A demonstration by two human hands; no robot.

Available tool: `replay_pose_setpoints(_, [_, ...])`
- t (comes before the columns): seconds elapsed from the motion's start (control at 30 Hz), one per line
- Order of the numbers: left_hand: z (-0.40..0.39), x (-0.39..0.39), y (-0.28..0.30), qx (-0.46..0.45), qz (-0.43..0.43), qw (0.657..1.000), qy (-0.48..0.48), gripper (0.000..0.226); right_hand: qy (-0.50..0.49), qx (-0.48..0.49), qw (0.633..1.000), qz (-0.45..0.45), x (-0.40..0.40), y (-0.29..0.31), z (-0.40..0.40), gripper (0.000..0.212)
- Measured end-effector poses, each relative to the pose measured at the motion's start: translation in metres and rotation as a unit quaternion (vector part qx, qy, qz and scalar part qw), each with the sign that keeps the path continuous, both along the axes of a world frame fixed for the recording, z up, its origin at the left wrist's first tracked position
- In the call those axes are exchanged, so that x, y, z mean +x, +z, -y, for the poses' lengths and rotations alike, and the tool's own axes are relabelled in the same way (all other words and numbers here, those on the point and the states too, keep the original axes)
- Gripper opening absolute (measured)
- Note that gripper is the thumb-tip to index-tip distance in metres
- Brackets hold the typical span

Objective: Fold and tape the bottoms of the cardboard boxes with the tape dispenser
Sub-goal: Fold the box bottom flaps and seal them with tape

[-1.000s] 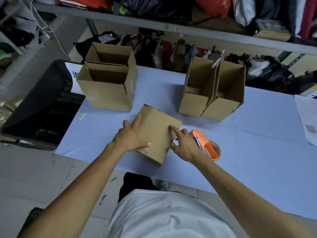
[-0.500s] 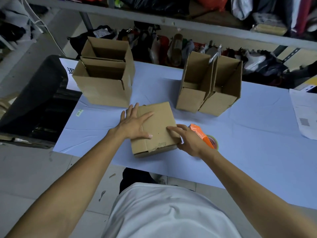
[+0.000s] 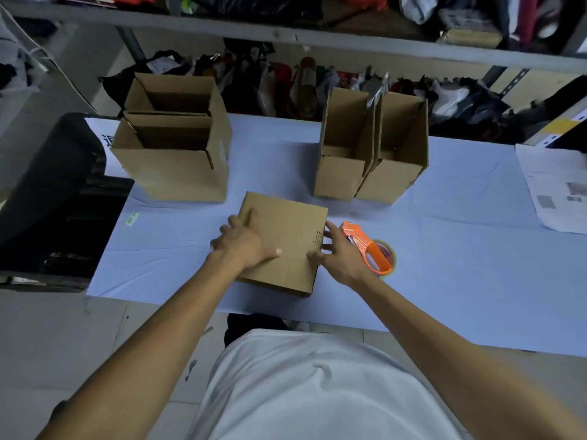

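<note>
A small cardboard box (image 3: 286, 236) lies near the front edge of the blue table (image 3: 460, 274), its broad brown face turned up. My left hand (image 3: 244, 244) rests flat on the left part of that face, fingers spread. My right hand (image 3: 338, 255) touches the box's right edge with its fingertips. An orange tape dispenser (image 3: 368, 249) lies on the table just right of my right hand, untouched. Two open boxes (image 3: 173, 154) stand together at the back left, and two more open boxes (image 3: 371, 150) stand side by side at the back right.
A dark bin (image 3: 47, 192) sits off the table's left edge. Printed paper sheets (image 3: 559, 188) lie at the table's right end. A metal shelf (image 3: 317, 36) with bags and clutter runs behind the table.
The box has been turned clockwise and laid squarer on the table, now further from me. My left hand slid to its left part; my right hand moved to its right edge.
</note>
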State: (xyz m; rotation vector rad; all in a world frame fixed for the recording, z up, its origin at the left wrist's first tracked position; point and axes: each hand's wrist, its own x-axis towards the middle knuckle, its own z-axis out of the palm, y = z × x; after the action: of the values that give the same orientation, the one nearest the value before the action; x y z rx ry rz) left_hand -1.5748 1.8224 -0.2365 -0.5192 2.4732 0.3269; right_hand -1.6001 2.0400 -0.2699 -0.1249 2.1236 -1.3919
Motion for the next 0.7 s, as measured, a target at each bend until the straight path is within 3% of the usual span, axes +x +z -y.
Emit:
replay_pose_setpoints(0.1, [-0.013, 0.007, -0.002, 0.039, -0.011, 0.998, -0.056, 0.117, 0.036, 0.062, 0.995, -0.076, -0.004, -0.001, -0.007, 0.059])
replay_pose_setpoints(0.2, [-0.024, 0.013, -0.006, 0.042, -0.032, 0.998, -0.045, 0.116, -0.022, 0.228, 0.954, -0.191, -0.014, -0.009, -0.032, 0.032])
replay_pose_setpoints(0.27, [-0.032, 0.014, -0.005, 0.039, -0.047, 0.998, -0.018, 0.114, -0.020, 0.351, 0.917, -0.187, -0.017, -0.012, -0.049, 0.034])
replay_pose_setpoints(0.33, [-0.037, 0.012, -0.002, 0.041, -0.048, 0.998, -0.006, 0.114, 0.054, 0.411, 0.894, -0.172, -0.013, -0.018, -0.060, 0.048])
replay_pose_setpoints(0.4, [-0.038, 0.011, 0.001, 0.050, -0.039, 0.998, 0.000, 0.115, 0.102, 0.397, 0.893, -0.185, -0.007, -0.023, -0.062, 0.065])
replay_pose_setpoints(0.5, [-0.037, 0.009, 0.004, 0.048, -0.030, 0.998, -0.010, 0.114, 0.081, 0.338, 0.913, -0.212, -0.006, -0.022, -0.064, 0.086])
replay_pose_setpoints(0.57, [-0.038, 0.008, 0.007, 0.024, -0.036, 0.999, -0.023, 0.107, 0.066, 0.323, 0.916, -0.229, -0.009, -0.017, -0.069, 0.083])
replay_pose_setpoints(0.63, [-0.044, 0.004, 0.010, 0.025, -0.080, 0.996, -0.020, 0.085, 0.030, 0.251, 0.945, -0.209, -0.012, -0.007, -0.074, 0.071])
replay_pose_setpoints(0.7, [-0.055, -0.002, 0.014, 0.107, -0.155, 0.982, 0.010, 0.056, -0.019, 0.181, 0.969, -0.168, -0.015, 0.009, -0.076, 0.060])
